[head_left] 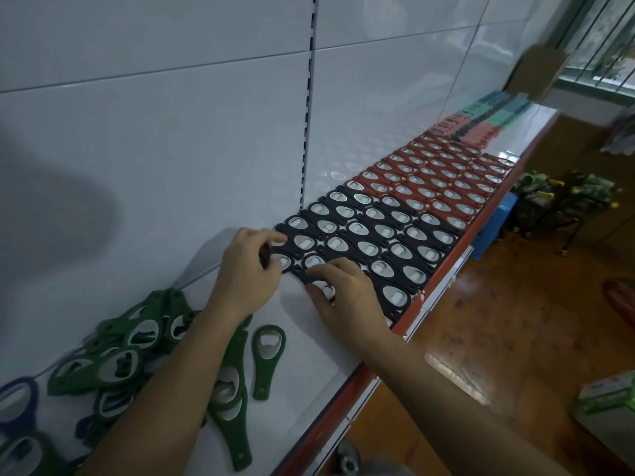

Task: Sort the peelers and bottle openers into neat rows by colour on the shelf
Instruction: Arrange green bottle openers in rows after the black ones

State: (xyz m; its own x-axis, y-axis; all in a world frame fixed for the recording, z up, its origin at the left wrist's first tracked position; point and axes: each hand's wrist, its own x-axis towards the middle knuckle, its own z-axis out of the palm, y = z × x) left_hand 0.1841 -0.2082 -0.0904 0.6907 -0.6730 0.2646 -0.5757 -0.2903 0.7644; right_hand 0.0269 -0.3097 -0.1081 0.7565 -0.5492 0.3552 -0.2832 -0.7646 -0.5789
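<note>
Two hands meet at the near end of the black bottle openers. These lie in tight rows on the shelf, with the red bottle openers ranked just beyond and blurred coloured packs, probably the peelers, at the far end. The left hand grips a black opener at the back corner of the block, thumb over the top and fingers curled round the dark handle. The right hand lies with bent fingers over the front corner; whether it pinches an opener there or only presses the row flat cannot be told. The step in hand, as judged, is closing the black block — seating its last pieces and squaring the near edge. Unsorted are the green bottle openers, heaped by the left forearm, and a few blue bottle openers at the left edge of the view. The next move calls for setting the held piece flush, nested as its neighbours are — then starting a green row on the bare shelf beside it.
</note>
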